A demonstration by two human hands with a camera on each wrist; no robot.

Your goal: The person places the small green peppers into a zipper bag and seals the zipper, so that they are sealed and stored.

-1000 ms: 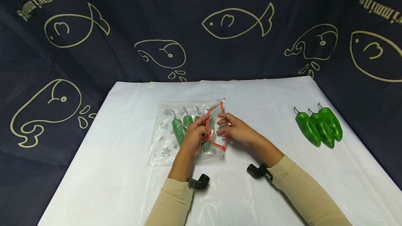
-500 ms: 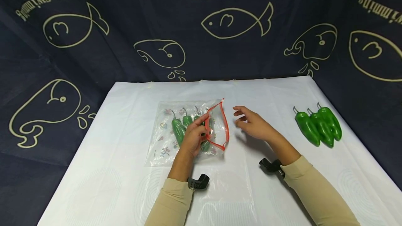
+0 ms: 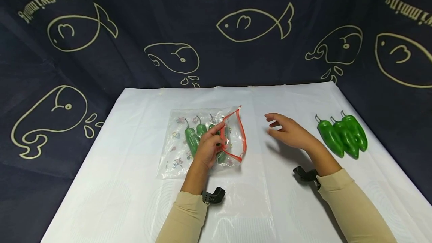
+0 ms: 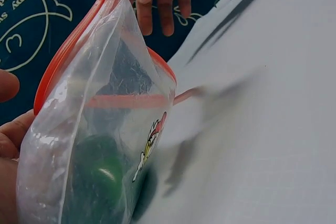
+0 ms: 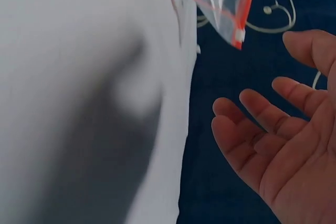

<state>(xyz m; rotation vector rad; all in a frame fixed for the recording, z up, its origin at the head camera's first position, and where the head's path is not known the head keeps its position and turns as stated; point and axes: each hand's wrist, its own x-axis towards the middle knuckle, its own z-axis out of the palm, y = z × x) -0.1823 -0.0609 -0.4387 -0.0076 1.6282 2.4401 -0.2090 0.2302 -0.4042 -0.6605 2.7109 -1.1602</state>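
Note:
A clear zip bag (image 3: 173, 149) with a red zip edge lies on the table, its mouth spread open toward the right. Green peppers (image 3: 191, 140) are inside it, partly covered by my left hand (image 3: 208, 147). That hand holds the upper lip of the bag at the red zip; in the left wrist view the bag (image 4: 52, 156) stands raised beside the fingers. My right hand (image 3: 290, 132) hovers over the table with nothing in it, fingers loosely bent, between the bag and three green peppers (image 3: 344, 138) lying side by side at the right.
A white cloth (image 3: 111, 153) covers the table, and a thin clear sheet (image 3: 243, 201) lies on it in front of the bag. Behind and beside the table hangs a dark blue curtain (image 3: 189, 18) printed with fish and whales.
My right hand has left the bag's mouth and moved right, toward the three loose peppers. The left hand and the bag have stayed in place, and the bag's mouth remains open.

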